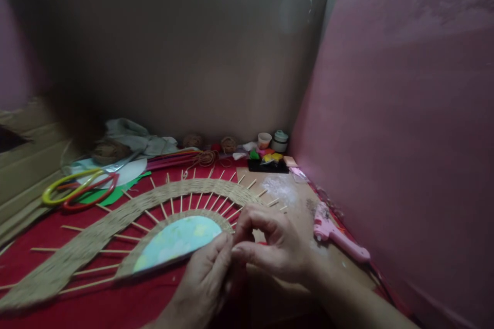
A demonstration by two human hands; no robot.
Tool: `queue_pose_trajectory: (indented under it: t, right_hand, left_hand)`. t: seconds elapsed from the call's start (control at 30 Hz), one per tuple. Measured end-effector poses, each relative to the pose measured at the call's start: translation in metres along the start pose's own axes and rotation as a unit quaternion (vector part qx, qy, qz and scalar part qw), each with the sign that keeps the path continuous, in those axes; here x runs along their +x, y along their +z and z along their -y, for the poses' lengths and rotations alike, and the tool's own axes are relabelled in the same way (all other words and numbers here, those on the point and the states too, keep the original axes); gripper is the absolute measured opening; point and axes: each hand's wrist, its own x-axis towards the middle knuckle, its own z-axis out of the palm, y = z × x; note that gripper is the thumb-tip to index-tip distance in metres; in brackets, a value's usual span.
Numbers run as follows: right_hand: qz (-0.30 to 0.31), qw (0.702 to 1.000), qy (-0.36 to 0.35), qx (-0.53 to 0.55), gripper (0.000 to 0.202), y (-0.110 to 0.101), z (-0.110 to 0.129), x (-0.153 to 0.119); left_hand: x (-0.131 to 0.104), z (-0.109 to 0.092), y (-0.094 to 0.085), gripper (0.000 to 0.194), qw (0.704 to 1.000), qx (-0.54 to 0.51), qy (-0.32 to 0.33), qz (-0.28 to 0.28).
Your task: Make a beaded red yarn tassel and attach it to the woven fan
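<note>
A half-round woven fan frame (152, 196) lies before me, with thin wooden sticks radiating through two woven bands. Its inner half-circle (181, 239) is covered in pale blue-green material. My left hand (208, 275) is closed in front of the inner half-circle's right end, fingers pressed together. Close against it, my right hand (274, 247) has thumb and forefinger pinched at the left fingertips. Whatever is between the fingers is hidden or too small to name. Both hands cover the fan frame's lower right part.
Red cloth (127, 300) covers the surface, with a brown board (293, 216) on the right bearing a pink glue gun (339, 239). Scissors (83, 187) with yellow and red handles lie left. Twine balls (228, 144), a small cup (264, 140) and a lidded jar (280, 141) stand behind.
</note>
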Motion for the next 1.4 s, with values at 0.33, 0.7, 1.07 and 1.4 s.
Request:
queue_pose_trajectory:
  t: [0.33, 0.7, 1.07, 1.4]
  right_hand:
    - [-0.029, 0.985, 0.129, 0.110, 0.022, 0.009, -0.010, -0.005]
    - [0.025, 0.986, 0.152, 0.067, 0.018, 0.001, -0.001, -0.016]
    - [0.162, 0.951, 0.242, -0.106, 0.018, -0.066, -0.001, 0.045]
    - [-0.026, 0.753, 0.347, -0.559, 0.036, -0.156, -0.119, 0.169]
  left_hand:
    - [0.012, 0.009, -0.019, 0.047, 0.982, 0.147, 0.119, -0.021]
    - [0.014, 0.005, -0.021, 0.046, 0.985, 0.130, 0.105, 0.040]
    - [-0.005, -0.007, -0.004, 0.016, 0.946, 0.185, -0.054, 0.260]
    - [0.023, 0.070, -0.026, 0.029, 0.901, 0.259, 0.112, 0.329]
